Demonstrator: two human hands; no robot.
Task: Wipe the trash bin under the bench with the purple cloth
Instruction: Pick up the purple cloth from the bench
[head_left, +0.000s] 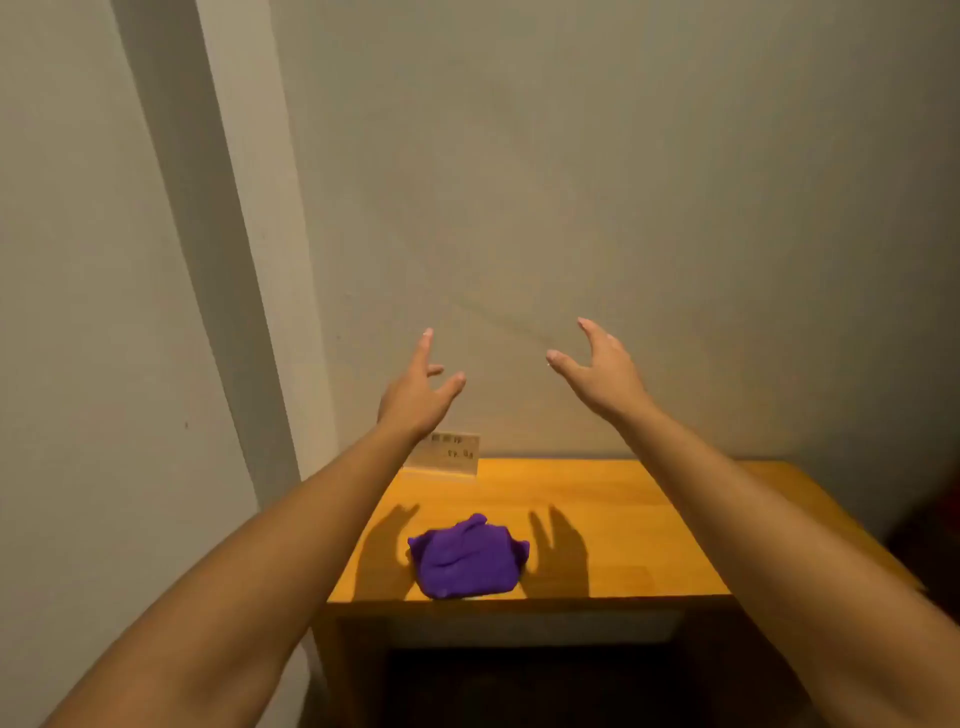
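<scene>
A crumpled purple cloth (467, 558) lies near the front edge of a wooden bench (597, 519). Both my arms are stretched out above the bench. My left hand (418, 392) is raised well above and behind the cloth, fingers spread, holding nothing. My right hand (602, 371) is raised at the same height to the right, fingers apart and empty. The space under the bench (519, 680) is dark and no trash bin can be made out there.
A small clear card stand (447, 454) with print on it leans at the bench's back left against the wall (571, 182). A wall corner (249, 312) runs down the left side. Something dark red (930, 535) shows right of the bench.
</scene>
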